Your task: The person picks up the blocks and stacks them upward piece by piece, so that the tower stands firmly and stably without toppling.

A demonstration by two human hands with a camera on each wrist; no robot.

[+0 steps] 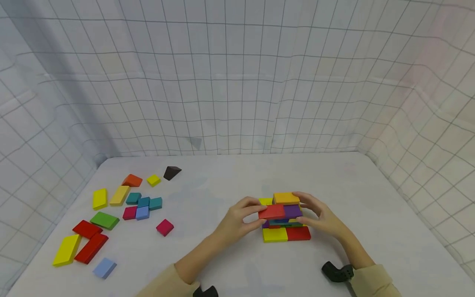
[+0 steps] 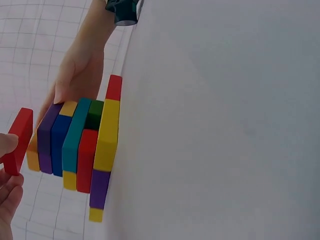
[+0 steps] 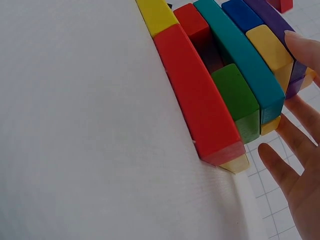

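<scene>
In the head view my left hand (image 1: 237, 218) pinches a red block (image 1: 271, 212) between thumb and fingers. The left wrist view shows this red block (image 2: 21, 137) held a little apart from the stack. My right hand (image 1: 323, 216) is at the stack's right end, its thumb touching a purple block (image 1: 293, 211) and its fingers reaching toward the back. On top lies an orange block (image 1: 286, 198). Lower layers hold a teal block (image 2: 77, 135), a blue block (image 2: 61, 142) and a green block (image 3: 237, 97). At the bottom are a yellow block (image 1: 275, 235) and a red block (image 1: 298, 233).
Loose blocks lie on the left of the white table (image 1: 222, 268), among them a green block (image 1: 105, 220), a yellow block (image 1: 67, 250), a light blue block (image 1: 105, 268) and a crimson block (image 1: 165, 227). A dark wedge-shaped block (image 1: 172, 173) lies farther back. Gridded white cloth (image 1: 237, 82) surrounds the table.
</scene>
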